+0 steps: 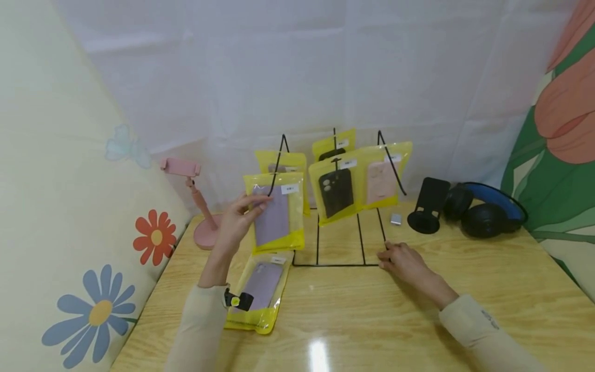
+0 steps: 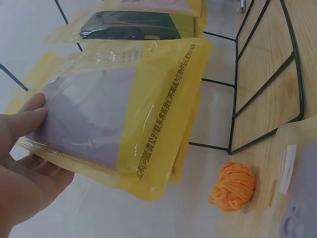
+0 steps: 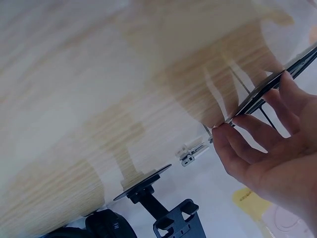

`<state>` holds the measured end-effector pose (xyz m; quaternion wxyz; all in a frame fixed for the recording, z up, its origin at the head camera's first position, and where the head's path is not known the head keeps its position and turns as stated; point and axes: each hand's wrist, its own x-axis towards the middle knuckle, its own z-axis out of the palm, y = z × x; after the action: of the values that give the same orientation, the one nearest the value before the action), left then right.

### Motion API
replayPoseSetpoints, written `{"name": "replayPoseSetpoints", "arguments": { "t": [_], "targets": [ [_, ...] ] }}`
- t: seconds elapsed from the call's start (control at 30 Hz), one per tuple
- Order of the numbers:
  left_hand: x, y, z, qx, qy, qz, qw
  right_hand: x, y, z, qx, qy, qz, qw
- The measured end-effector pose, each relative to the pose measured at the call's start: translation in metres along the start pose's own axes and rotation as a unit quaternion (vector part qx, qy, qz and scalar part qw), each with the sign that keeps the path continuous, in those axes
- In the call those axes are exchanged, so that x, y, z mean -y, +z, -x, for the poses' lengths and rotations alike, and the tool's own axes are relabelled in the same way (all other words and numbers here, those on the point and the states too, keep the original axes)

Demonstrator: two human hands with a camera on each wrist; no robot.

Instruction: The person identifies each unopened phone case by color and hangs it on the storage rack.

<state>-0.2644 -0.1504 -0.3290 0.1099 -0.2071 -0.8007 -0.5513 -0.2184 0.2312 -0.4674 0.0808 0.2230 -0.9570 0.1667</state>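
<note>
My left hand (image 1: 236,219) pinches the left edge of a yellow-edged clear pouch (image 1: 275,219) with a purple phone case inside. The pouch's top is at the tip of the front-left hook of a black wire display rack (image 1: 334,265); whether the hook passes through it I cannot tell. My right hand (image 1: 403,262) grips the front right corner of the rack's base between thumb and fingers. Behind the left pouch hangs another pouch (image 1: 280,159). Pouches with a black phone case (image 1: 337,194) and a pink phone case (image 1: 381,182) hang on the other hooks.
Another purple-case pouch (image 1: 261,287) lies on the table before the rack. A pink phone stand (image 1: 204,227) is at left, with a ball of orange yarn (image 2: 234,186) by the rack. On the right are a small silver piece (image 1: 395,219), black phone stand (image 1: 426,206) and headphones (image 1: 485,219).
</note>
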Motion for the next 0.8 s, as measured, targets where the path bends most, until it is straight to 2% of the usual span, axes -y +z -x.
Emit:
{"name": "replayPoseSetpoints", "arguments": {
  "t": [0.17,0.33,0.57,0.8],
  "targets": [
    [0.017,-0.001,-0.013,-0.001,-0.022,0.001,0.9998,-0.001,0.002,0.0,-0.003,0.001,0.007,1.0],
    [0.019,-0.001,-0.025,0.012,-0.042,0.008,0.999,-0.002,0.001,0.0,-0.009,-0.002,0.007,0.9999],
    [0.023,-0.002,-0.041,0.036,-0.064,-0.012,0.9972,-0.002,0.0,0.0,-0.009,-0.009,0.0,0.9999],
    [0.03,-0.003,-0.046,0.041,-0.078,0.006,0.9961,-0.001,0.0,0.0,-0.001,-0.002,-0.005,1.0]
  ]
}}
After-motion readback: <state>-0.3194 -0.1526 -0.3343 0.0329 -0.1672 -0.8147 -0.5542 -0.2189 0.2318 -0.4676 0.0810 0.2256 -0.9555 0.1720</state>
